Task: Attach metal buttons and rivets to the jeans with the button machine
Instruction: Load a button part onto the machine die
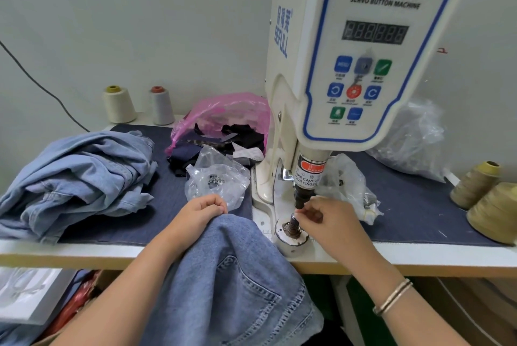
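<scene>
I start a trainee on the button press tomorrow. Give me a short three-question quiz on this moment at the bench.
1. True or false: the jeans already lie under the punch of the button machine.
2. Which hand works at the lower die? A) left hand B) right hand C) neither
3. Fill in: the left hand grips the ____.

Key:
1. False; the jeans are bunched left of the die, at the table edge.
2. B; the right hand has its fingertips at the die post, directly below the punch.
3. Jeans.

Four thread cones (119, 105); two hands (202, 212)
</scene>
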A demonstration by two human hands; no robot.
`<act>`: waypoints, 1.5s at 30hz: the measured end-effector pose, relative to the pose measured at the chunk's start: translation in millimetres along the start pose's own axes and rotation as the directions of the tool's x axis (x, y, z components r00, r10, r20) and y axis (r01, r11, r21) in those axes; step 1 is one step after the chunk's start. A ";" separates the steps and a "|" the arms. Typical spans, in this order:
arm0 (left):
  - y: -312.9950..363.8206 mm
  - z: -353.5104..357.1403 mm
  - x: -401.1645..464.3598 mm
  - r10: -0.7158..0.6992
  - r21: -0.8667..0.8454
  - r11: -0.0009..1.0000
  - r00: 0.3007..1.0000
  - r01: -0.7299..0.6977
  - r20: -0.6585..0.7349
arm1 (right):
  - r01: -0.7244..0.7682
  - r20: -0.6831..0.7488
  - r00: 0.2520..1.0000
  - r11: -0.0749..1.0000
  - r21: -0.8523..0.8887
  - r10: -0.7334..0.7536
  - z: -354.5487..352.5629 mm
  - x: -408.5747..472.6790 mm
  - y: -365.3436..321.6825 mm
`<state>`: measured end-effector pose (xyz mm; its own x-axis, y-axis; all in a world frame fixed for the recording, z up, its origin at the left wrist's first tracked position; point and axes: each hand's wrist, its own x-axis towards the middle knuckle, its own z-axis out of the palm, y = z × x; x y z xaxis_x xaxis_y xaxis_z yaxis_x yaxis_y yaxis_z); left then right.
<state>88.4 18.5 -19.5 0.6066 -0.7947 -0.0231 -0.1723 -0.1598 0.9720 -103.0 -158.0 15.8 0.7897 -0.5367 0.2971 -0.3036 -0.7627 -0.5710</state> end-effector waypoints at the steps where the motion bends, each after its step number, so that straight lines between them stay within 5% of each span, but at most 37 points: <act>1: -0.4 -0.1 0.2 0.001 0.004 1.000 1.000 -0.001 0.003 | 0.005 0.013 1.000 1.000 -0.021 -0.005 -1.5 1.7 -0.8; 10: -0.1 -0.4 0.2 -0.007 0.024 1.000 1.000 0.008 -0.002 | 0.055 0.014 0.998 0.997 0.059 -0.056 -7.8 -1.7 3.1; 19: 2.4 0.4 -1.0 -0.033 0.013 0.999 0.999 0.033 -0.014 | 0.105 -0.133 0.987 0.986 0.129 -0.088 0.7 -23.8 10.9; 22: 1.4 -0.7 -0.6 -0.039 -0.010 0.999 0.999 0.039 -0.025 | -0.133 -0.125 0.971 0.895 0.426 0.204 5.5 -59.4 23.3; 24: 1.0 -1.5 0.3 -0.047 -0.027 0.999 0.998 0.046 -0.041 | -0.464 0.128 0.874 0.731 0.500 0.468 19.7 -90.6 36.1; 26: 3.0 -1.8 -0.1 -0.062 -0.042 0.997 0.996 0.059 -0.058 | -0.724 0.385 0.685 0.634 0.272 0.618 37.2 -114.2 49.4; 28: 5.4 -1.3 -1.1 -0.070 -0.052 0.996 0.995 0.066 -0.075 | -0.824 0.545 0.512 0.559 0.092 0.664 47.9 -119.4 56.9; 31: 7.0 0.0 -3.3 -0.075 -0.069 0.995 0.992 0.068 -0.099 | -0.888 0.675 0.433 0.408 0.209 0.597 54.6 -107.6 56.0; 36: 5.5 -2.4 -3.7 -0.085 -0.102 0.992 0.984 0.069 -0.154 | -0.876 0.664 0.468 0.207 0.436 0.583 61.5 -91.4 57.0; 41: 3.6 -4.5 -3.0 -0.068 -0.161 0.986 0.979 0.037 -0.193 | -0.827 0.612 0.562 0.378 0.416 0.557 61.4 -85.2 50.9; 45: 5.2 -4.9 -8.5 -0.059 -0.246 0.969 0.973 0.001 -0.225 | -0.754 0.541 0.653 0.391 0.528 0.530 50.9 -82.4 35.0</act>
<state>86.1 27.2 -13.1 0.7749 -0.6316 -0.0267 0.0244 -0.0123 0.9996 -151.6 -122.1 -67.6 0.6436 -0.5592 -0.5225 -0.4327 0.2973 -0.8511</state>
